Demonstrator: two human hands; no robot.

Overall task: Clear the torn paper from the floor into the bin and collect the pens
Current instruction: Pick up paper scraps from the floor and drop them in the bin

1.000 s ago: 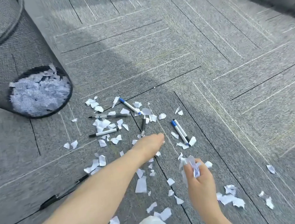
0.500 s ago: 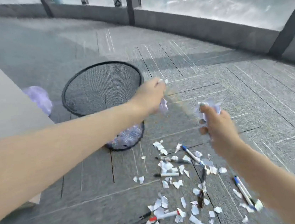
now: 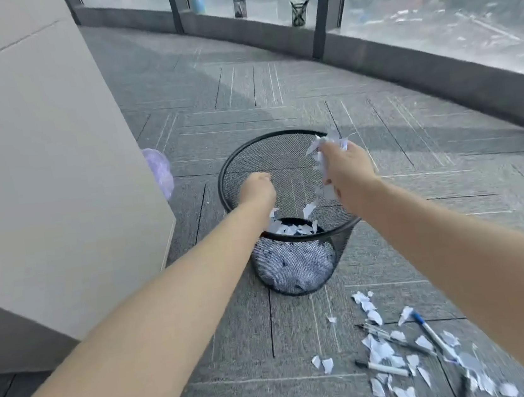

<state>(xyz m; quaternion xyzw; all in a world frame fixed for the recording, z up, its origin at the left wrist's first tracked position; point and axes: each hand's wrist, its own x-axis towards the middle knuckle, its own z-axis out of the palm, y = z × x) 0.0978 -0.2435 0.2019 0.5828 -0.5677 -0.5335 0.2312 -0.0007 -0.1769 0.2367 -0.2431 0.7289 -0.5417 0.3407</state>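
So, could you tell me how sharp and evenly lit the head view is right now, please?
Head view: wide-angle bend curves the window sill; daylight from the glass throws a soft shadow band across the carpet; the right hand and its paper scraps are motion-blurred; the left hand and bin read fairly sharp; the pens are slightly soft.

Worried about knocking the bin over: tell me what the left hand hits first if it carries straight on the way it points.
Probably the far inner wall of the black wire-mesh bin; the left hand points that way over the opening, though depth is unclear.
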